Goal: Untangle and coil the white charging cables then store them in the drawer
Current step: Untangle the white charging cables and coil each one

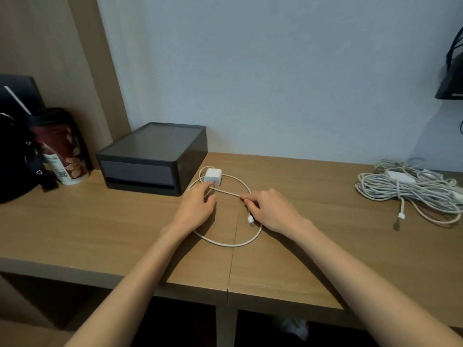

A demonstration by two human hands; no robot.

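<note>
Right hand pinched thin white charging cable, looped on wooden desk; left hand at its white cube adapter, grip unclear; cable judged limp, light, best held near the adapter.

Two hands, two cables, one drawer

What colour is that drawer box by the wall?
Dark grey drawer box, seen in the head view.
</note>
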